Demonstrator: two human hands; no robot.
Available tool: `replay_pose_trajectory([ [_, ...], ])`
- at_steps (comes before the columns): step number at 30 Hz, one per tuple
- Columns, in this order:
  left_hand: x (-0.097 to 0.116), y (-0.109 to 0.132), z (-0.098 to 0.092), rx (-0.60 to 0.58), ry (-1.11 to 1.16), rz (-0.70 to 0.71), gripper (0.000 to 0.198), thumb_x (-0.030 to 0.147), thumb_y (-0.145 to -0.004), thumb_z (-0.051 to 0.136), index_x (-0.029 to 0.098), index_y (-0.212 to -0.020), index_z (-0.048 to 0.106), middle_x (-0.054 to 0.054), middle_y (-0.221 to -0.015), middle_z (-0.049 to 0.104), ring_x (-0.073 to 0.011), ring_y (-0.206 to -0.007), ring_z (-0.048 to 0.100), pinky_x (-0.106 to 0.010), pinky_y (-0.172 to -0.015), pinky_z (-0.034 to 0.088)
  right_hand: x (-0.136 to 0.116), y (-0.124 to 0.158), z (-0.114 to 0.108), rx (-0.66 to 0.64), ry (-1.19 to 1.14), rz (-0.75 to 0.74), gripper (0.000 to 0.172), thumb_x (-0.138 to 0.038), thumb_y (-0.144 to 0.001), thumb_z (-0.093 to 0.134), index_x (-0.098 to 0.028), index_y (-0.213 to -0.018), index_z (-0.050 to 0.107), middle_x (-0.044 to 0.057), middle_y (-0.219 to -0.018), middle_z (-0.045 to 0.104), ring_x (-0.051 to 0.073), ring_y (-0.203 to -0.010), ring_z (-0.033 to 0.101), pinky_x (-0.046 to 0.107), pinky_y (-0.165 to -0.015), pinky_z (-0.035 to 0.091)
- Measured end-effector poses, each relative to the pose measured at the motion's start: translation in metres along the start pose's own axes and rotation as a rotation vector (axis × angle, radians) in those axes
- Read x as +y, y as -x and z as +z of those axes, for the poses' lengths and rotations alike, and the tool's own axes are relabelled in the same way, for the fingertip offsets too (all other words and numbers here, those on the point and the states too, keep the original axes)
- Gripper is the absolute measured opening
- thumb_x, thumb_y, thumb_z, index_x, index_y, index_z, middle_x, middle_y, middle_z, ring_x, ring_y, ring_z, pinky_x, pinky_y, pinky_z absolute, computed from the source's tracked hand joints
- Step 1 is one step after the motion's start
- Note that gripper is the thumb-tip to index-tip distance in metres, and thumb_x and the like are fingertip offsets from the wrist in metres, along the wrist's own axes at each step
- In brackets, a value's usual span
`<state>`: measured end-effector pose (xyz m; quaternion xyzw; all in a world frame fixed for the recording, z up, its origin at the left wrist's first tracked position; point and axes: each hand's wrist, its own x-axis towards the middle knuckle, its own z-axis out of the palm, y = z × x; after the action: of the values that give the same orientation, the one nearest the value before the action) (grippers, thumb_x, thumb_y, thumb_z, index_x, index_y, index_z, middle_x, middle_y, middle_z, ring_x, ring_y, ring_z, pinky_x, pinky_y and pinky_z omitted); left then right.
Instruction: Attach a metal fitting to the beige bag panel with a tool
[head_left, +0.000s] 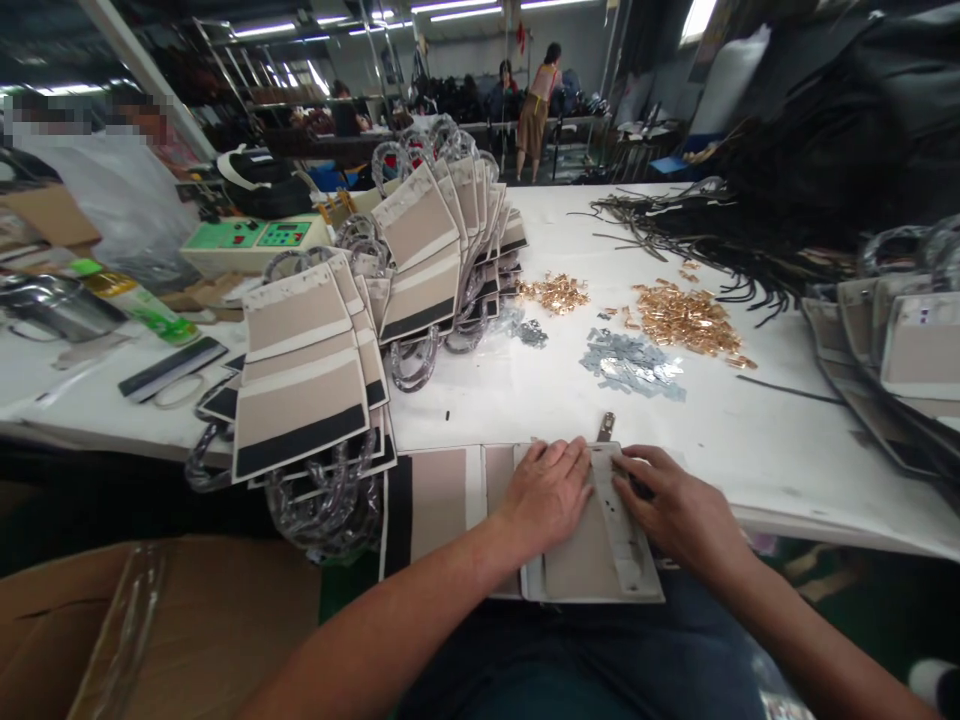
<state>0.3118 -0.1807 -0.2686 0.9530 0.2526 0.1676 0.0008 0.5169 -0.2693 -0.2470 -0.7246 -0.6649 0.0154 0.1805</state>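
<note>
A flat bag panel (442,500) in beige, white and black lies across the table's near edge and over my lap. My left hand (547,492) rests palm down on its right part, fingers stretched flat. Just to the right, my right hand (675,510) has its fingers curled and pressed against a white strip (622,520) with small holes that runs along the panel. Whether those fingers hold anything small is hidden. A small metal tab (606,427) sticks out past the panel's far edge.
Stacks of like panels with clear-wrapped handles (300,385) stand at left and centre (442,240). Gold fittings (686,318) and silver pieces (630,362) lie in heaps. Black straps (675,225) lie far right; more panels (900,350) at right. A cardboard box (150,620) sits lower left. People work beyond.
</note>
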Motion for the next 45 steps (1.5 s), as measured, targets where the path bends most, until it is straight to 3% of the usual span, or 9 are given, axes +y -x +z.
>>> replay_pose_trajectory([
  [4, 0.0, -0.002, 0.003, 0.014, 0.052, 0.01, 0.045, 0.034, -0.111, 0.047, 0.01, -0.148, 0.057, -0.012, -0.157, 0.058, -0.0282, -0.134, 0.056, -0.044, -0.113, 0.046, 0.01, 0.002, 0.011, -0.007, 0.128, -0.017, 0.035, -0.042, -0.11, 0.05, -0.035, -0.133, 0.074, -0.004, -0.138, 0.072, 0.021, -0.099, 0.079, 0.028, -0.064, 0.062],
  [10, -0.002, -0.013, -0.005, -0.052, 0.083, -0.012, 0.044, 0.032, -0.11, 0.047, 0.01, -0.146, 0.059, -0.012, -0.155, 0.061, -0.0283, -0.129, 0.06, -0.045, -0.107, 0.051, 0.013, 0.0, 0.011, -0.026, 0.149, -0.048, 0.035, -0.039, -0.11, 0.049, -0.033, -0.134, 0.074, -0.003, -0.135, 0.072, 0.018, -0.093, 0.079, 0.027, -0.062, 0.06],
  [15, 0.007, -0.008, -0.002, -0.092, 0.046, -0.052, 0.055, 0.035, -0.111, 0.043, 0.004, -0.156, 0.047, -0.017, -0.167, 0.046, -0.0302, -0.15, 0.048, -0.046, -0.126, 0.039, 0.007, -0.005, 0.012, -0.046, 0.163, -0.071, 0.035, -0.034, -0.111, 0.048, -0.028, -0.138, 0.07, 0.002, -0.128, 0.073, 0.018, -0.088, 0.078, 0.029, -0.058, 0.057],
  [20, 0.014, -0.006, 0.002, -0.101, 0.038, -0.063, 0.057, 0.033, -0.113, 0.037, -0.001, -0.158, 0.043, -0.022, -0.167, 0.042, -0.0312, -0.157, 0.04, -0.045, -0.133, 0.028, 0.001, -0.007, 0.008, -0.143, 0.193, -0.073, 0.035, -0.028, -0.11, 0.049, -0.022, -0.139, 0.067, 0.004, -0.118, 0.073, 0.02, -0.086, 0.077, 0.031, -0.061, 0.053],
  [26, 0.013, -0.009, 0.001, -0.108, 0.057, -0.068, 0.056, 0.032, -0.113, 0.035, 0.002, -0.159, 0.041, -0.021, -0.168, 0.042, -0.0312, -0.158, 0.039, -0.047, -0.133, 0.029, -0.009, -0.014, 0.002, -0.224, 0.273, -0.073, 0.037, -0.024, -0.109, 0.051, -0.019, -0.143, 0.064, 0.008, -0.115, 0.072, 0.021, -0.085, 0.076, 0.03, -0.062, 0.048],
  [31, 0.012, -0.008, 0.004, -0.106, 0.067, -0.055, 0.054, 0.029, -0.111, 0.038, 0.004, -0.159, 0.041, -0.021, -0.167, 0.044, -0.0293, -0.159, 0.037, -0.048, -0.132, 0.031, -0.021, -0.025, -0.008, -0.39, 0.368, -0.076, 0.038, -0.02, -0.106, 0.054, -0.012, -0.142, 0.063, 0.013, -0.116, 0.072, 0.026, -0.089, 0.077, 0.032, -0.066, 0.052],
  [35, 0.012, -0.008, 0.005, -0.089, 0.071, -0.058, 0.054, 0.029, -0.111, 0.04, 0.003, -0.159, 0.042, -0.022, -0.166, 0.044, -0.0325, -0.157, 0.04, -0.049, -0.13, 0.033, -0.024, -0.03, -0.012, -0.423, 0.368, -0.113, 0.037, -0.019, -0.106, 0.054, -0.009, -0.141, 0.062, 0.015, -0.116, 0.072, 0.028, -0.094, 0.077, 0.032, -0.068, 0.055],
  [42, 0.011, -0.005, 0.004, -0.053, 0.056, -0.055, 0.053, 0.028, -0.11, 0.043, 0.005, -0.158, 0.045, -0.021, -0.165, 0.046, -0.0328, -0.153, 0.045, -0.049, -0.127, 0.038, -0.031, -0.033, -0.012, -0.406, 0.34, -0.145, 0.021, -0.013, -0.103, 0.055, -0.007, -0.113, 0.073, 0.02, -0.105, 0.074, 0.031, -0.089, 0.077, 0.034, -0.067, 0.055],
  [45, 0.008, -0.002, 0.004, -0.054, 0.072, -0.061, 0.055, 0.032, -0.11, 0.045, 0.008, -0.159, 0.044, -0.018, -0.167, 0.046, -0.0308, -0.154, 0.044, -0.047, -0.128, 0.037, -0.025, -0.044, -0.024, -0.373, 0.3, -0.13, 0.019, -0.021, -0.101, 0.06, -0.014, -0.101, 0.078, 0.014, -0.098, 0.077, 0.029, -0.086, 0.077, 0.032, -0.07, 0.054],
])
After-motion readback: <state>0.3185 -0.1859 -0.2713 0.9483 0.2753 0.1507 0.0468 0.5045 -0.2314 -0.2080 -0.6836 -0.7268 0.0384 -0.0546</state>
